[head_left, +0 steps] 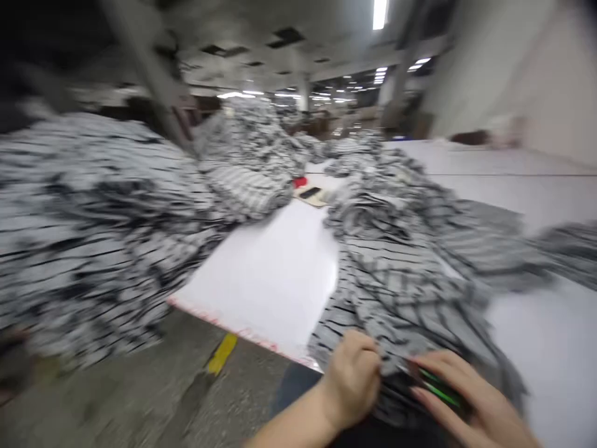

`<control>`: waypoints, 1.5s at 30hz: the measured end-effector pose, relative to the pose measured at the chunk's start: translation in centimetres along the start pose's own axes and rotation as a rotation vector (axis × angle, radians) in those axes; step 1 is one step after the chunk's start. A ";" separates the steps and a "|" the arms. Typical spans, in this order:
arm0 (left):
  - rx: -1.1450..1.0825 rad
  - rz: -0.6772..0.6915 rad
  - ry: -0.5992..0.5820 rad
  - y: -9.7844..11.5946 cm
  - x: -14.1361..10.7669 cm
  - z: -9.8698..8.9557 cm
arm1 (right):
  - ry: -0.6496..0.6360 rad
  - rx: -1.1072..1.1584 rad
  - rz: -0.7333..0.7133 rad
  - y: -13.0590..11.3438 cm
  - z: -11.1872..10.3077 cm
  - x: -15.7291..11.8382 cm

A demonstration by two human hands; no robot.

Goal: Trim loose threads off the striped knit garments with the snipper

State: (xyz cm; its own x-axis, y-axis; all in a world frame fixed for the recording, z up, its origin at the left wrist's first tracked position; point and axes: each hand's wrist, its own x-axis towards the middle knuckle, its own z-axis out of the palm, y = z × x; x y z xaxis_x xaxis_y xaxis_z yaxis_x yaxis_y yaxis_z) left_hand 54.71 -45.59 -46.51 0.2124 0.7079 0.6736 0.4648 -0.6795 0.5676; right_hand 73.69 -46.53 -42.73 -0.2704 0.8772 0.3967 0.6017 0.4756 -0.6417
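Grey fabric with black stripes (396,298) lies in a heap over the right part of the white table and down to its near edge. My left hand (354,376) is closed in a fist on the near end of this fabric. Just to its right, my right hand (461,395) has its fingers around a small dark tool with a bright green strip (438,387), held against the cloth. The exact kind of tool is blurred.
A large pile of striped fabric (93,230) stands at the left, with more piles behind. On the white table (275,274) lie a dark flat object (310,193) and a red item (300,182). A yellow floor mark (222,353) shows below the edge.
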 end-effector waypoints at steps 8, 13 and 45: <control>-0.082 0.177 0.007 -1.5 1.7 -1.1 | 0.007 -0.083 0.231 -2.6 -0.5 0.2; -0.121 0.206 -0.002 -2.0 2.1 -0.7 | -0.028 -0.071 0.230 -3.1 -0.1 0.0; -0.939 -0.868 -0.200 -5.3 9.7 -5.0 | 0.241 -0.038 0.556 2.5 -0.6 -0.1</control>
State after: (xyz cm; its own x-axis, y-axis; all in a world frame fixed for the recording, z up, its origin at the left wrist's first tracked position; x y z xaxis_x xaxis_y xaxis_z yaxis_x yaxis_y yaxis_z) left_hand 50.06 -36.14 -40.65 0.3089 0.9440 -0.1158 -0.2456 0.1968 0.9492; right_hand 75.71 -45.49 -44.03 0.2674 0.9519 0.1493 0.6315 -0.0561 -0.7733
